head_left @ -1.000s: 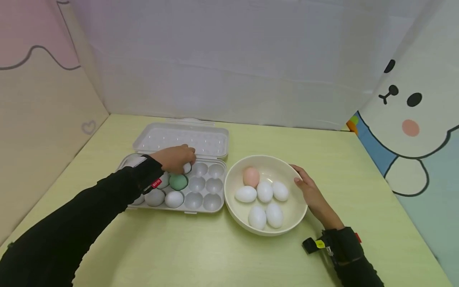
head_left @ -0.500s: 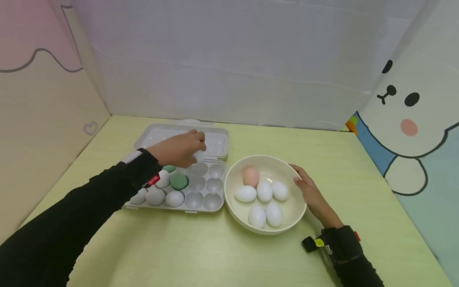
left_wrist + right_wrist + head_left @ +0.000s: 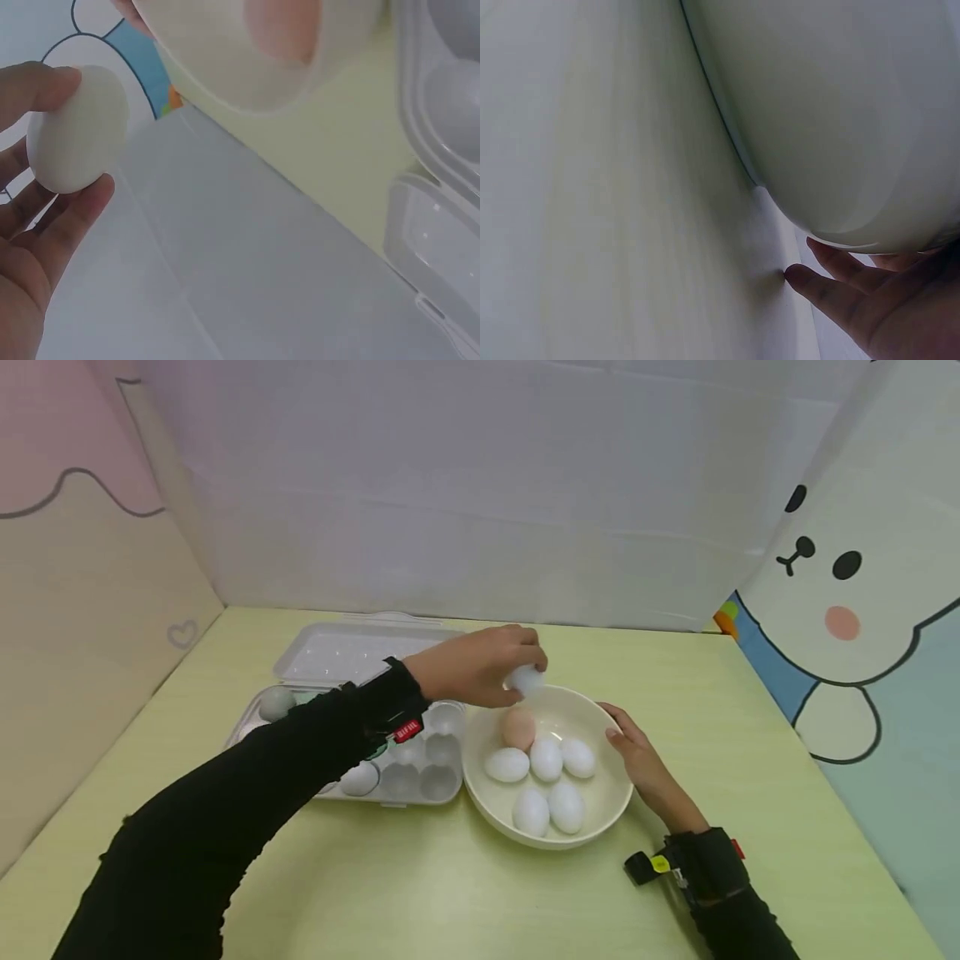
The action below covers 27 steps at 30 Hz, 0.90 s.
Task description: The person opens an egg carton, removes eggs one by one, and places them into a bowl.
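A white egg [image 3: 527, 680] sits in the left hand [image 3: 480, 664], pinched between thumb and fingertips, raised over the far side of a cream bowl [image 3: 611, 802] and apart from it. The right hand [image 3: 641, 752] grips that bowl by its near-right rim, thumb over the edge and fingers against the outer wall.

Inside the bowl, below the left hand and just left of the right, lie 6 eggs: 1 peach egg [image 3: 518, 728], closest to the left hand, and 5 white eggs [image 3: 546, 760].

Under the left forearm stands an egg carton [image 3: 437, 783], just beside the bowl, its lid [image 3: 326, 653] folded back on the side away from the person. 2 pale eggs [image 3: 360, 778] show plainly in it; the black left sleeve [image 3: 247, 785] hides much of the rest, so a full count cannot be told. At least 5 hollow cups show between the sleeve and the bowl.

The left arm stretches diagonally forward across the carton, hand turned palm-down; the right forearm reaches in low from the near right, beside the bowl. Each wrist wears 1 black band [image 3: 705, 864]. All rests on a pale yellow tabletop [image 3: 397, 893].
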Each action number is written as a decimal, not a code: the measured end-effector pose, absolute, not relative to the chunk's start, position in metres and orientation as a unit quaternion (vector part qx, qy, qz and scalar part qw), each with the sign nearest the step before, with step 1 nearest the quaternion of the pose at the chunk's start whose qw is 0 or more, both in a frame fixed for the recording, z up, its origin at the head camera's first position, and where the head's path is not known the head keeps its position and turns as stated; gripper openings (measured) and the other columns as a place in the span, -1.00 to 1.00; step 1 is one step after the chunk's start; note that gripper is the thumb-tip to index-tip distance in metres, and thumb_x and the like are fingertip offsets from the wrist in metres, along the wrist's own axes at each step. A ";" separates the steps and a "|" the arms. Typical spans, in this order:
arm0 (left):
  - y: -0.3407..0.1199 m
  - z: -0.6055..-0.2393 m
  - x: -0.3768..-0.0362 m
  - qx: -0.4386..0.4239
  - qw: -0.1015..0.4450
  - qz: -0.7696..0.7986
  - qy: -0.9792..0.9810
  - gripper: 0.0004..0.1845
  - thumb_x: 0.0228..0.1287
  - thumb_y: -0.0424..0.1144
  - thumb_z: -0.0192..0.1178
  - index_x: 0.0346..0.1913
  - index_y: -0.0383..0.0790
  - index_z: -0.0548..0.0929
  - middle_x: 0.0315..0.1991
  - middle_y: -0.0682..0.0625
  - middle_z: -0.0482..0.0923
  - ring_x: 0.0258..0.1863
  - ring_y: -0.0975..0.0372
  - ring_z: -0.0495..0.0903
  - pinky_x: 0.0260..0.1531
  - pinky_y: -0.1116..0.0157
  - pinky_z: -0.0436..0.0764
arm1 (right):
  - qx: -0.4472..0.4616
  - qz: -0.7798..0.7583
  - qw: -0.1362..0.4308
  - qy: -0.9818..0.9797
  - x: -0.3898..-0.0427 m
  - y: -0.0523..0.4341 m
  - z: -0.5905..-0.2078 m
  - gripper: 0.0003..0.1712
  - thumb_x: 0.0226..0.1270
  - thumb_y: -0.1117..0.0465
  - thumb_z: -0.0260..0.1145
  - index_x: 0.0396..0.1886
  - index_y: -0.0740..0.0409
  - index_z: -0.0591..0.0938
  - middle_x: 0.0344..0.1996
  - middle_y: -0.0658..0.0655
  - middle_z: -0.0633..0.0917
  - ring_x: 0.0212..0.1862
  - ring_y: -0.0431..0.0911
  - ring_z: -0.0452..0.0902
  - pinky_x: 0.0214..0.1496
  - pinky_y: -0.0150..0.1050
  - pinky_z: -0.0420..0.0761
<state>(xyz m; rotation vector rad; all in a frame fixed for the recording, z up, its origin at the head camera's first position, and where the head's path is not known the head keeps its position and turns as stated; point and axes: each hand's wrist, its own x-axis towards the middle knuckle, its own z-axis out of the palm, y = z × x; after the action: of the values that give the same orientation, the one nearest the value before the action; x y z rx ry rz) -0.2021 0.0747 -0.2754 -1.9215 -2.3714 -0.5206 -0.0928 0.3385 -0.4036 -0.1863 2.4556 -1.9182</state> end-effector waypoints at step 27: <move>0.142 -0.331 -0.207 -0.598 -0.116 -0.030 -0.792 -0.78 0.06 -0.38 0.33 -0.17 -0.25 0.67 -0.26 0.00 0.51 -0.32 0.22 0.44 -0.25 0.37 0.43 | -0.050 -0.601 0.026 0.797 -0.102 0.317 -0.405 -0.50 0.55 0.30 -0.27 0.42 0.33 0.12 0.32 0.41 0.21 0.26 0.19 0.22 0.10 -0.27 0.37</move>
<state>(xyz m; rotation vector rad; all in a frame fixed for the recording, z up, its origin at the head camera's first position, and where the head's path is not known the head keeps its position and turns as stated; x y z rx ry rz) -0.2072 0.1419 -0.3315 -2.0319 -2.6915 -0.1019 -0.1021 0.3173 -0.4054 -0.1535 2.4638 -1.8579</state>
